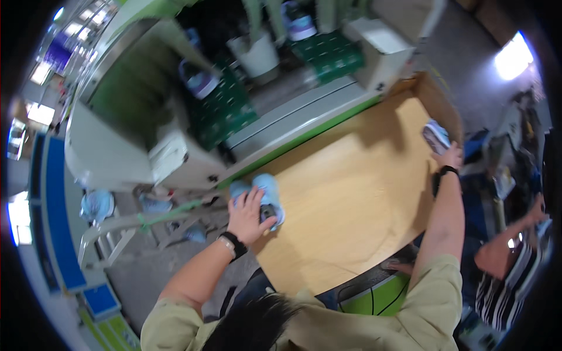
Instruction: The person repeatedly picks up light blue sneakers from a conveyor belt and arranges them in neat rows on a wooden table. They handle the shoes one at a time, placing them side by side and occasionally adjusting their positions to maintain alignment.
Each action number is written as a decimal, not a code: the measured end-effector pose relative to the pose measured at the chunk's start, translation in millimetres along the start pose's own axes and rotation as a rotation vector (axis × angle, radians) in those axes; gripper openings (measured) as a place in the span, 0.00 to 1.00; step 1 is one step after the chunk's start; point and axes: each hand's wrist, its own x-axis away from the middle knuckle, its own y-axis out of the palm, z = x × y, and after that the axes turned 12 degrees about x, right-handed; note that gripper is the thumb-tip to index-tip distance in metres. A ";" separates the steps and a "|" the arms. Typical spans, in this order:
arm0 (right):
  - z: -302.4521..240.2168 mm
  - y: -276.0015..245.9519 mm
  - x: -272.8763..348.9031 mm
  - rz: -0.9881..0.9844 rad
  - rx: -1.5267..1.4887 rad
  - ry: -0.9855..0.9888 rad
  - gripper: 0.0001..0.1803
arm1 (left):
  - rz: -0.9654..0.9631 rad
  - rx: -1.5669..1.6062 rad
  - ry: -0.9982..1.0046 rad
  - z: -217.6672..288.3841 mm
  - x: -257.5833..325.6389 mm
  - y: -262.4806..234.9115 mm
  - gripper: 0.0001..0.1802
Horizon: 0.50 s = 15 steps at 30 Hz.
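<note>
Two light blue shoes stand side by side at the left end of a wooden tabletop. My left hand [249,217] lies over them, its fingers reaching between the two and its thumb at the dark opening of the right-hand light blue shoe [267,188]. The left-hand shoe [237,187] is partly hidden by my fingers. At the far right end of the tabletop, my right arm is stretched out. There my right hand [448,157] is closed on another blue shoe [435,133], tilted, with its dark side showing.
Beyond the tabletop [345,193] stands a large machine with two green belts [331,55], shoes [298,22] on them. A brown raised edge [439,102] bounds the right end. More light blue shoes [97,205] sit by a metal frame at left. Another person [509,263] is at right.
</note>
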 end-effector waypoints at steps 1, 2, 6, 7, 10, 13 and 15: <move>2.0 -4.7 0.6 0.019 0.167 -0.062 0.41 | -0.005 -0.014 0.000 1.5 -1.1 -0.4 0.50; 3.1 -11.7 7.3 0.029 0.183 -0.143 0.34 | -0.010 -0.008 -0.004 2.6 -1.0 -2.8 0.50; 29.8 17.1 17.3 0.016 0.022 -0.253 0.31 | -0.019 0.013 0.003 0.7 -1.2 1.7 0.52; 46.9 33.6 22.4 -0.022 -0.036 -0.256 0.31 | -0.011 0.020 0.039 -0.5 -6.4 5.6 0.52; 44.4 29.7 121.5 -0.007 -0.243 -0.519 0.27 | 0.012 0.016 0.030 -3.0 -0.3 9.1 0.52; 51.7 25.9 237.4 0.080 -0.475 -0.718 0.27 | 0.040 0.017 0.037 -4.1 2.4 10.6 0.51; 64.7 22.9 300.3 0.218 -0.490 -0.818 0.32 | 0.019 0.035 0.026 -4.4 1.2 7.2 0.51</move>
